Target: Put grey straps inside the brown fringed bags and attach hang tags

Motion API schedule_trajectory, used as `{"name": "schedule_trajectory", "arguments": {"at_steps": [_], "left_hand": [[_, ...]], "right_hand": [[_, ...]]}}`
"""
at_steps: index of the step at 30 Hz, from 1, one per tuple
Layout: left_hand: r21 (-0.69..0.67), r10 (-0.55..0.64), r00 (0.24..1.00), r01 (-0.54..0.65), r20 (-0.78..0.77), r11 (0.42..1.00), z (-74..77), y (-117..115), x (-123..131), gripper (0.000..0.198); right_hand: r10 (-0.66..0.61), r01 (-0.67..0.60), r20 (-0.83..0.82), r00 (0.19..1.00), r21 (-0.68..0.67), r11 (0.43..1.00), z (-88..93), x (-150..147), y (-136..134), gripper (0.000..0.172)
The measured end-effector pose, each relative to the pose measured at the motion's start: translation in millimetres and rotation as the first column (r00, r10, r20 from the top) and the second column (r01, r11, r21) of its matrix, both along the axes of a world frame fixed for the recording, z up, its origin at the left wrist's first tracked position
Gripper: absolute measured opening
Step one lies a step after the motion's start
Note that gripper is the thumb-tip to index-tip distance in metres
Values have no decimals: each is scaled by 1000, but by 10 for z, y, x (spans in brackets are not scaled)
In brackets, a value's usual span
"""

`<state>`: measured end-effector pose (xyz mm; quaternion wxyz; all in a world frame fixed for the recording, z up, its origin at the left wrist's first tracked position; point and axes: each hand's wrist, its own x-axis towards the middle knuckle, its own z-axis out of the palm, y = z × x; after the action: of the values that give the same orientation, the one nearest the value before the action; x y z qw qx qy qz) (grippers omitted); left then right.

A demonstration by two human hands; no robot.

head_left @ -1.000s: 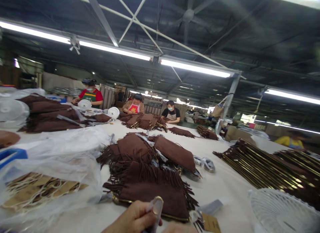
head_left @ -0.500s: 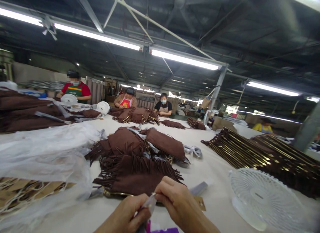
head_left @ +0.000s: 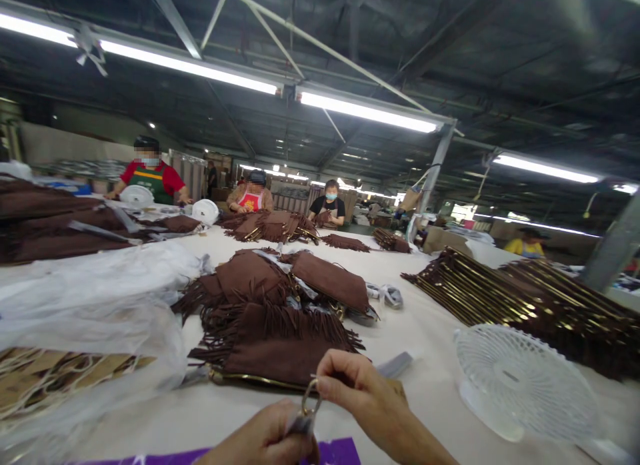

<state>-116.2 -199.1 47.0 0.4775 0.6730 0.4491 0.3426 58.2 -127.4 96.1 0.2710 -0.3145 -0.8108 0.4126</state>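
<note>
My left hand (head_left: 273, 433) is closed around a grey wrapped strap end (head_left: 301, 423) at the bottom centre. Out of it rises a gold-coloured metal clasp (head_left: 306, 402), whose upper end my right hand (head_left: 357, 392) pinches between thumb and fingers. Just beyond both hands lies a brown fringed bag (head_left: 280, 352), its gold zipper edge towards me. More brown bags (head_left: 330, 282) are heaped behind it. Under my hands lies a purple sheet (head_left: 337, 452), partly covered by them.
White plastic sheeting (head_left: 115, 278) and brown tags with white strings (head_left: 60, 378) lie on the left. A white fan (head_left: 525, 378) stands on the right, before stacked brown bags with gold zippers (head_left: 480, 292). Co-workers (head_left: 327, 205) work across the white table (head_left: 425, 345).
The gold clasp now shows between my hands, where a pale plastic wrap was before. My left hand has moved slightly down, and more of the purple sheet is visible.
</note>
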Motion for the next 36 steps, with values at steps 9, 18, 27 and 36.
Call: {"name": "schedule_trajectory", "arguments": {"at_steps": [9, 18, 27, 36], "left_hand": [[141, 58, 955, -103, 292, 985, 127, 129, 41, 43], [-62, -34, 984, 45, 177, 997, -244, 114, 52, 54], [114, 244, 970, -244, 9, 963, -305, 262, 58, 40], [495, 516, 820, -351, -248, 795, -317, 286, 162, 28]], "right_hand": [[57, -52, -57, 997, 71, 996, 102, -31, 23, 29], [-32, 34, -46, 998, 47, 998, -52, 52, 128, 31], [-195, 221, -106, 975, 351, 910, -316, 120, 321, 30], [-177, 224, -194, 965, 257, 940, -670, 55, -26, 19]]}}
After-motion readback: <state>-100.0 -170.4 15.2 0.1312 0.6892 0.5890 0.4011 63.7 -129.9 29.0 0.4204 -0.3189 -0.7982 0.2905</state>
